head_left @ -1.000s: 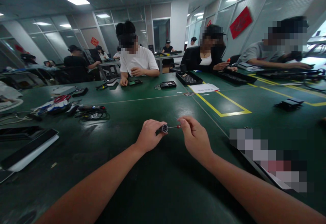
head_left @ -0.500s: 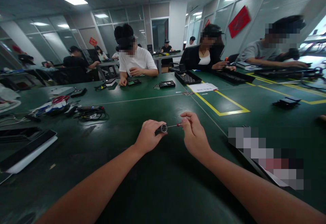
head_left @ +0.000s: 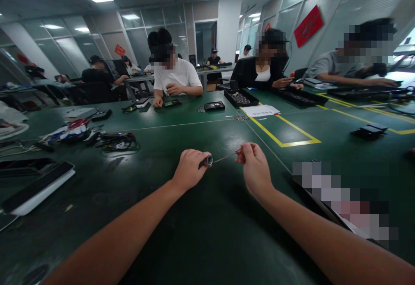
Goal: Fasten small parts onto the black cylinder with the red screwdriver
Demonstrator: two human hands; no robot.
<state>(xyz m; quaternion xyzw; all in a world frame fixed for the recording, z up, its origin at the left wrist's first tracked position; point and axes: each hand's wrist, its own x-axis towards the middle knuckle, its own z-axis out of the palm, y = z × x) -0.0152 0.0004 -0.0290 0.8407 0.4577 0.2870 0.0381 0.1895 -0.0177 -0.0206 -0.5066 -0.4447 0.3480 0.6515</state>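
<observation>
My left hand [head_left: 189, 167] is wrapped round a short dark cylinder [head_left: 207, 160], whose round, silvery end faces right and a little toward me. The rest of the cylinder is hidden in the palm. In my right hand [head_left: 256, 166], thumb and fingers pinch a thin screwdriver [head_left: 225, 157]. Its slim metal shaft points left toward the cylinder's open end; the reddish handle is mostly covered by my fingers. Whether the tip touches the cylinder I cannot tell. Both hands are above the green table [head_left: 201, 233].
Cables [head_left: 118, 141] and a long black-and-white case [head_left: 39, 190] lie on the left. A blurred-out item [head_left: 343, 203] is by my right forearm. Across the table are black trays [head_left: 240, 98], a white paper [head_left: 261, 111], yellow tape [head_left: 300, 142] and several people.
My right hand has drawn a little to the right with the screwdriver, and its fingers have curled further over the handle. My left hand still holds the cylinder, nearly in the same place.
</observation>
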